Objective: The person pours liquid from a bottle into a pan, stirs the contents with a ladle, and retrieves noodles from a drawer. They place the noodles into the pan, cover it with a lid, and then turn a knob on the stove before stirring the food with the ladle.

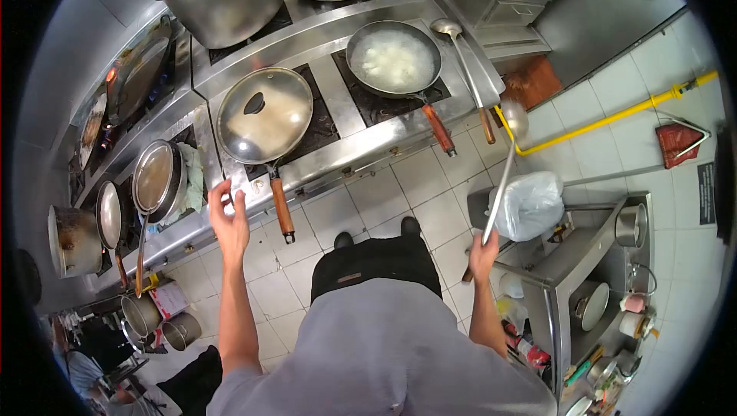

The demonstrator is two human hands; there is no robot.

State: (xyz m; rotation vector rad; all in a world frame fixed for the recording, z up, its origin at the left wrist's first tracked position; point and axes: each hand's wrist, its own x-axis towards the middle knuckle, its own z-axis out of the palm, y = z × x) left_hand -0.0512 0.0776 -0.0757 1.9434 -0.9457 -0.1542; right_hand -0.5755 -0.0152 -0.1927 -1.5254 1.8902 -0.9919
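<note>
In my right hand [484,256] is a long-handled metal ladle [502,189], its bowl pointing away from me beside the yellow pipe. My fingers are wrapped round the handle. My left hand [229,220] hovers by the stove's front edge, thumb and fingers apart, with nothing visible in it. Closest to that hand is a pan under a glass lid [265,120], its wooden handle [282,205] sticking out toward me. An uncovered frying pan [391,59] with steaming, bubbling pale contents stands on the burner to the right. A second ladle [466,70] with a wooden grip lies at the stove's right end.
Two large pots [223,1] stand at the back. More pans [157,178] and a sooty pot [74,239] sit at the left. A bin with a plastic bag [526,205] and a steel shelf unit [560,316] are on my right. A yellow pipe [606,118] runs along the tiled wall.
</note>
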